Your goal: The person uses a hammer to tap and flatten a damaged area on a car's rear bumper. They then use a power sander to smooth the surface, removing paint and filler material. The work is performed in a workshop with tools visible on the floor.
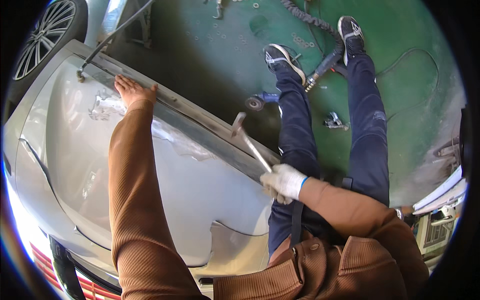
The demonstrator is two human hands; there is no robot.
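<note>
We seem to feel the panel [200, 195], left hand [133, 92] flat, upper left; right hand [284, 182] grips hammer [251, 143], centre; striking needs aim.

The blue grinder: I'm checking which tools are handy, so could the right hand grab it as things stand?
Probably not: the gloved right hand is closed around the hammer, and the blue grinder lies lower, on the floor by the left shin.

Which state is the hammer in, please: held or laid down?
Held: the gloved right hand is closed around the handle of the hammer. Whether its head touches the car, I cannot tell.
</note>
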